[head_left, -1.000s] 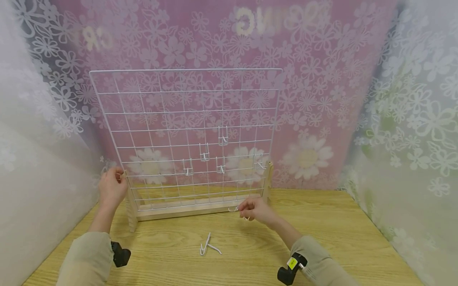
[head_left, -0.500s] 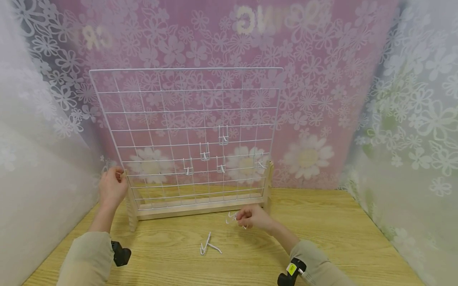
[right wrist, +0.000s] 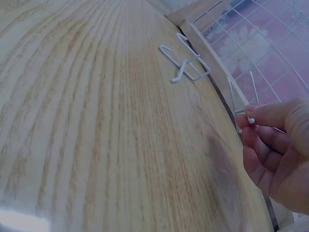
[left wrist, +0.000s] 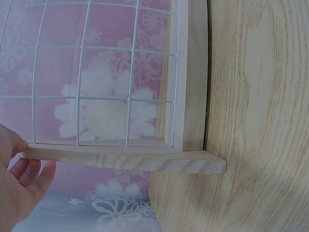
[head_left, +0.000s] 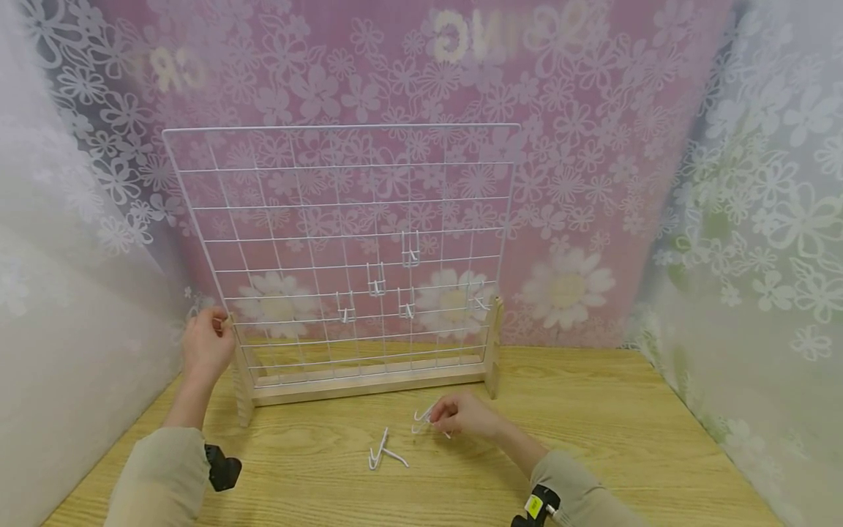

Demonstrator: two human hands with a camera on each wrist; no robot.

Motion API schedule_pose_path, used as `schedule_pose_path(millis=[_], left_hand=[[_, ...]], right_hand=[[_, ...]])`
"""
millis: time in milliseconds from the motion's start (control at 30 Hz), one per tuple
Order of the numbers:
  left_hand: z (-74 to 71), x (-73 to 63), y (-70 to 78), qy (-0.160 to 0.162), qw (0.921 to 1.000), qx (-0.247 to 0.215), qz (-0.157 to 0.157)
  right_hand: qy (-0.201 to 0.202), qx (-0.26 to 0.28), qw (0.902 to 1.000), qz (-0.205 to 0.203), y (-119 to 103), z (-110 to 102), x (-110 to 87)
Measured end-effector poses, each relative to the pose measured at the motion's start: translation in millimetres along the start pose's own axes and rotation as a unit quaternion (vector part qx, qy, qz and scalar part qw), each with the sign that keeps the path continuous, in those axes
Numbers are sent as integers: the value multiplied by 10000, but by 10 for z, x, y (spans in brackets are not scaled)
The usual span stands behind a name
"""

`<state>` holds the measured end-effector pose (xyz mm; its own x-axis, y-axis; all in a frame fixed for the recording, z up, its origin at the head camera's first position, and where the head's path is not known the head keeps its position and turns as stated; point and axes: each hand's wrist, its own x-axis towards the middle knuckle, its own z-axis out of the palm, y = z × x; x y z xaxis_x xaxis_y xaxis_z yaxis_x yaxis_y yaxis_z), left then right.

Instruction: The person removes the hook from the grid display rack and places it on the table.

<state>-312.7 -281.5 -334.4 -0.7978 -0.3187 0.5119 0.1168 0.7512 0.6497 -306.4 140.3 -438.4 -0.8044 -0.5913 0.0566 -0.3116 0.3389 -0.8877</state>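
Note:
My left hand [head_left: 207, 344] grips the top of the left wooden upright [left wrist: 145, 160] on the stand, thumb on one side and fingers on the other. A white wire grid panel [head_left: 342, 128] stands in its wooden base [head_left: 369, 386]. My right hand [head_left: 467, 415] pinches a white wire hook [right wrist: 239, 111] between thumb and index finger, just in front of the base. The fingertips cover part of that hook. On the table in front of the stand lies another white wire hook [head_left: 382, 449], apart from both hands.
Several white hooks, such as an upper one [head_left: 411, 256], hang on the middle and right of the grid. A wooden table [head_left: 632, 439] carries everything. A pink flowered backdrop [head_left: 579, 183] rises behind, with pale flowered sheets at both sides.
My right hand has moved down and slightly left with the hook, from beside the base toward the hook on the table. My left hand stays at the upright.

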Motion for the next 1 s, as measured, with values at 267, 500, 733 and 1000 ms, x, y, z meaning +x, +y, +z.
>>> schedule_pose_path(millis=[267,500,733,1000], left_hand=[[7,0,-8,40,10000,-41,25],[8,8,-15,41,10000,-36,26],[5,10,-9,65,10000,-29,51],[6,7,3,59,10000,-34,2]], right_hand=[[-160,-41,9999,31,16,65,10],[-230,-67,9995,222,33,97,12],[-275,9,9992,289,47,119,-7],[-307,-25,9988,384,57,136,-21]])
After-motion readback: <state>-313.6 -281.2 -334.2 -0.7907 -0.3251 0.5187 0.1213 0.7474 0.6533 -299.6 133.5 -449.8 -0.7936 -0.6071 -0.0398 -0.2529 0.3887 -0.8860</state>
